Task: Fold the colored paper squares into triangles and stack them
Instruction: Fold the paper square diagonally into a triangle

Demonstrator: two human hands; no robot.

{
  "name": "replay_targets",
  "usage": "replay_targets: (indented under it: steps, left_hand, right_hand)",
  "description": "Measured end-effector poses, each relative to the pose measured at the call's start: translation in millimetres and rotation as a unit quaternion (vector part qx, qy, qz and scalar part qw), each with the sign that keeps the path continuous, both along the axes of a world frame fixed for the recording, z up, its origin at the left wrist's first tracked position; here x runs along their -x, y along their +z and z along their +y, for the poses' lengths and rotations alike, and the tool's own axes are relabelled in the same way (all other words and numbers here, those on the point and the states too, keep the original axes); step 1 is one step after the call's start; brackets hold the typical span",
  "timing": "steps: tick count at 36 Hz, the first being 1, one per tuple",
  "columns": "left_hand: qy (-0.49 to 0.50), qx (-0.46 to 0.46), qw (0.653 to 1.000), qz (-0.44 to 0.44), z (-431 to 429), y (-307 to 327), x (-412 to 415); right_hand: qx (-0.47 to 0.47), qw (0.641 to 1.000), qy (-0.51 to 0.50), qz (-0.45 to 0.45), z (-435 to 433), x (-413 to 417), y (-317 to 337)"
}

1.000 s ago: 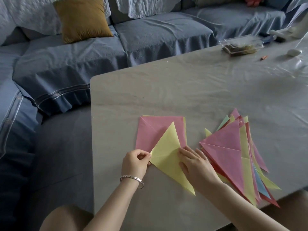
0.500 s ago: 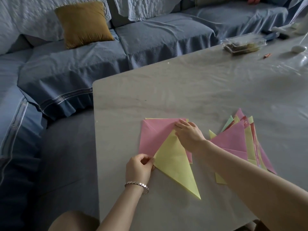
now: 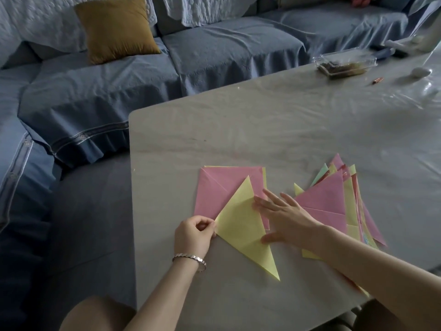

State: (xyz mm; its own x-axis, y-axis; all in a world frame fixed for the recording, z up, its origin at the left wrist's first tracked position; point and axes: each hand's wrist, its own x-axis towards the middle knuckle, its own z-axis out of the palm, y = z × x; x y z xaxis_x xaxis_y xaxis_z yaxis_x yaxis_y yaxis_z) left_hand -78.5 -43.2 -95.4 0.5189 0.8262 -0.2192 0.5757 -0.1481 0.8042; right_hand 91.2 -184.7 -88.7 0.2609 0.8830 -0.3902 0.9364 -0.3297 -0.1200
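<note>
A yellow folded triangle (image 3: 243, 225) lies on the table, partly over a pink square sheet (image 3: 222, 187) that has a yellow sheet under it. My left hand (image 3: 193, 235) pinches the triangle's left corner. My right hand (image 3: 284, 216) lies flat with fingers spread, pressing the triangle's right edge. A fanned stack of folded triangles (image 3: 334, 199), pink on top with yellow, green and red beneath, sits just right of my right hand; my right forearm covers its near part.
The grey table (image 3: 262, 130) ends at its left edge beside a blue sofa (image 3: 95, 91) with a mustard cushion (image 3: 117, 27). A clear plastic box (image 3: 346, 63), a small orange item (image 3: 378, 80) and white objects sit at the far right.
My right hand slid from the triangle's top tip down its right edge and flattened there. My left hand has kept its pinch on the left corner.
</note>
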Motion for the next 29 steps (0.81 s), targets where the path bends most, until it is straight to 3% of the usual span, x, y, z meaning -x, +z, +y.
replay_targets:
  steps: [10, 14, 15, 16, 18, 20, 24, 29]
  left_hand:
    - [0.004, -0.011, 1.0, -0.003, -3, -1, 0]
    - [0.022, 0.012, 1.0, -0.001, -3, 1, -2]
    - [0.031, 0.026, 0.999, -0.009, -3, 3, -2]
    - [0.042, 0.044, 0.998, -0.022, -3, 4, -2]
    - [0.061, 0.077, 0.993, -0.063, -6, 10, -3]
    - [0.059, 0.117, 0.985, -0.11, -12, 19, -5]
    - [0.024, 0.205, 0.96, -0.192, -28, 40, -15]
    - [-0.042, 0.136, 0.974, -0.178, -28, 46, -21]
  right_hand:
    - [-0.015, 0.999, 0.02, 0.044, -30, 18, -2]
    - [-0.036, 0.997, 0.046, -0.041, -34, 25, 6]
    - [-0.026, 0.999, 0.039, 0.002, -35, 27, 9]
    - [-0.079, 0.996, 0.026, 0.024, -36, 30, 6]
    - [-0.092, 0.985, -0.061, 0.132, -37, 39, 14]
    - [-0.175, 0.956, -0.156, 0.177, -35, 44, 15]
    - [-0.362, 0.851, -0.286, 0.25, -31, 50, 17]
    - [-0.459, 0.755, -0.395, 0.25, -44, 40, 27]
